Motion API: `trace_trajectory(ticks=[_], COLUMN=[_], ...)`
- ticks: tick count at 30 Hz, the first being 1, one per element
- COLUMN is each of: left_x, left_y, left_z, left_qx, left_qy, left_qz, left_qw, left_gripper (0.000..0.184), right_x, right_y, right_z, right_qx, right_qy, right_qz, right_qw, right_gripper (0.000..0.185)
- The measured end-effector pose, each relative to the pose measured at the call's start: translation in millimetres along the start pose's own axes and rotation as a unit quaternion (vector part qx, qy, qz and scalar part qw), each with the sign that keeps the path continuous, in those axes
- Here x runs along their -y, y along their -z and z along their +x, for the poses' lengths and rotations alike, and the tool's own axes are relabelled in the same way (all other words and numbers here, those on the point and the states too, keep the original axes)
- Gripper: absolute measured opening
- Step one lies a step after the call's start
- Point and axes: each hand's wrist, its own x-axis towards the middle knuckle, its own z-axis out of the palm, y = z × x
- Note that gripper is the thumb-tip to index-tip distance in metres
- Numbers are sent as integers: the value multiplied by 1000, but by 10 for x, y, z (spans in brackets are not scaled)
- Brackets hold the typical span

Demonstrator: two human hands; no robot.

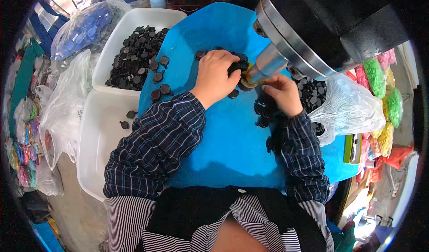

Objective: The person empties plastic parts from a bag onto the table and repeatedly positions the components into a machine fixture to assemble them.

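Note:
My left hand is curled over several small black round caps, with its thumb and fingers around them, just left of the machine's metal tip. That tip belongs to a metal cylinder coming down from a large black machine head. At its lower end is a yellowish part above a small round base. To the right of the tip, my right hand has thumb and forefinger pinched together; what they hold is too small to make out. Loose black caps lie beneath that hand on the blue surface.
A white bin full of black caps stands at the left, with a second white bin holding a few below it. Clear plastic bags and more caps are at the right. Loose caps dot the blue table.

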Motion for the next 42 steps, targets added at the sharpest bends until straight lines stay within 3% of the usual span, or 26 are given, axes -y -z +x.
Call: trace_trajectory(ticks=[2,5,6,9,11,14,15,17,22,25,26,29,32,34,38,41,42], left_x=[3,-73,-121,-75,-3,56,73,40,5,11,5,-52,-94,14,15,-2,-29], left_y=[-6,-28,-37,-1,30,64,76,70,62,57,44,23,2,30,34,24,9], left_z=[-11,-21,-33,-49,-24,-109,-120,-104,-81,-68,-53,-89,-81,-35,-34,-41,-21], left_qx=[11,27,39,44,31,25,20,17,24,32,37,51,64,43,5,-12,-12], left_qy=[-36,-69,-82,-61,2,-1,-4,1,3,-21,-42,-68,-84,-29,-9,-10,-8], left_qz=[-23,-12,10,24,11,6,4,6,4,-9,-22,-17,18,5,3,3,3], left_qw=[999,997,996,997,999,1000,1000,1000,1000,999,998,996,994,999,1000,1000,1000], left_gripper=[25,26,26,26,27,27,27,27,27,27,27,27,26,25,23,22,21], right_x=[-16,10,-8,-69,61,240,251,248,251,168,134,11,50,127,392,473,528], right_y=[61,106,62,-219,-359,-430,-287,-44,-26,-49,-40,-49,-200,-330,-390,-216,-203], right_z=[-11,-57,-41,46,44,-7,-70,-188,-208,-171,-154,-106,-29,10,-46,-246,-286], right_qx=[-12,18,18,35,5,-47,-27,15,87,68,66,-22,-50,-64,-108,-30,-32], right_qy=[-21,57,56,174,154,112,162,246,153,76,77,49,86,106,169,214,214], right_qz=[46,326,326,282,240,155,0,-305,-318,-173,-174,11,11,10,-48,-347,-348], right_qw=[999,944,943,943,958,980,986,920,932,980,980,999,995,992,978,913,912], right_gripper=[29,25,25,27,29,32,34,38,43,39,39,36,35,35,33,30,30])
